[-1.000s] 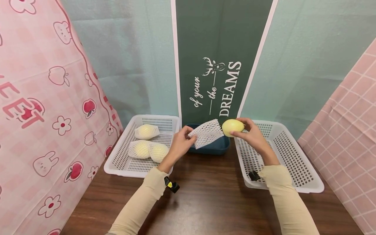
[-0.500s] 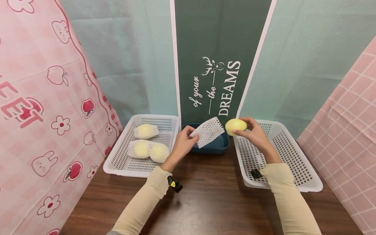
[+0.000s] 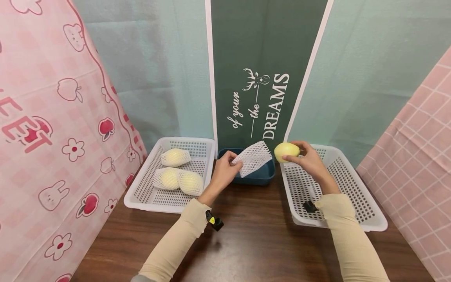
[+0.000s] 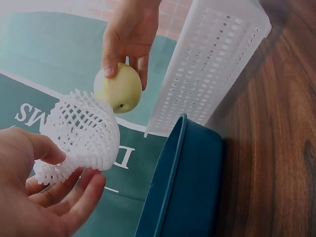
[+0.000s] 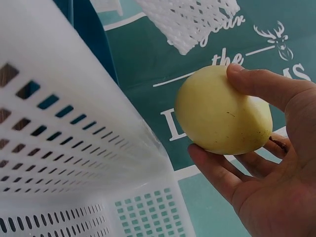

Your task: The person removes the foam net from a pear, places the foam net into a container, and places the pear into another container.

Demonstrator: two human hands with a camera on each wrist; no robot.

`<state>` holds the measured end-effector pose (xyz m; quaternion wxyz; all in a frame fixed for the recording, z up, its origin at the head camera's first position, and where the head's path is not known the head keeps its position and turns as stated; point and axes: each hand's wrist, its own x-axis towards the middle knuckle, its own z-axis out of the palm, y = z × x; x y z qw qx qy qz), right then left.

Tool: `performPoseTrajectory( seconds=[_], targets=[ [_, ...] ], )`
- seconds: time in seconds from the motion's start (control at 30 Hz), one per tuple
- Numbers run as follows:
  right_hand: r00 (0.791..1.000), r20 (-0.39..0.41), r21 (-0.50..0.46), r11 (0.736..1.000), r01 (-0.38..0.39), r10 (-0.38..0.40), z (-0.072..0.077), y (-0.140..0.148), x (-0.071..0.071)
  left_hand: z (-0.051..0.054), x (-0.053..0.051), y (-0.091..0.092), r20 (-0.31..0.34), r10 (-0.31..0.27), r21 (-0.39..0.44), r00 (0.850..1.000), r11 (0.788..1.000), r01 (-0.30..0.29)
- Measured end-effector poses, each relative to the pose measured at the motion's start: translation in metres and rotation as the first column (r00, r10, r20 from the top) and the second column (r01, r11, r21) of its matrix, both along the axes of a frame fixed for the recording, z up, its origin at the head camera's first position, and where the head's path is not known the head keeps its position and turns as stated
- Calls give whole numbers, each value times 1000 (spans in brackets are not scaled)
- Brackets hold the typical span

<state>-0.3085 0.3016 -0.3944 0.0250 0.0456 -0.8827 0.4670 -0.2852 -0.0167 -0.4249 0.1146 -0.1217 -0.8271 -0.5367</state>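
My left hand [image 3: 225,172] pinches one end of a white foam net sleeve [image 3: 255,157] between thumb and fingers. In the left wrist view the sleeve [image 4: 86,131] gapes toward the fruit. My right hand [image 3: 312,163] grips a bare yellow pear [image 3: 285,152] from its stem side. The stem points toward the palm in the right wrist view, where thumb and fingers sit around the pear [image 5: 212,113]. A small gap separates sleeve and pear in the head view. Both are held up in the air, the sleeve over a blue bin [image 3: 270,177].
A white basket [image 3: 149,207] on the left holds 3 pears in foam nets [image 3: 175,158]. Another white basket [image 3: 378,225] stands on the right, partly under my right arm. All stand on a brown wooden table [image 3: 253,243], with printed cloths around it.
Both hands have drifted slightly to the right, the left with the foam net sleeve and the right with the pear. Their holds look the same.
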Motion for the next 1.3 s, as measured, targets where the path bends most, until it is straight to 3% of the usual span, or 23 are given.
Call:
performPoseTrajectory(
  seconds=[0.13, 0.47, 0.73, 1.3],
  targets=[
    [1000, 8, 0, 1000, 1, -1, -2, 3, -2, -1, -1, 4, 12, 13, 3, 1000, 1000, -13],
    [1000, 6, 11, 1000, 2, -2, -5, 13, -9, -3, -7, 17, 107, -57, 69, 993, 996, 50],
    [999, 33, 31, 999, 9, -10, -3, 17, -12, -5, -12, 28, 177, -48, 53, 983, 998, 39],
    [998, 48, 82, 996, 30, -34, -7, 30, -21, -7, -23, 39, 239, -38, 56, 970, 998, 26]
  ],
)
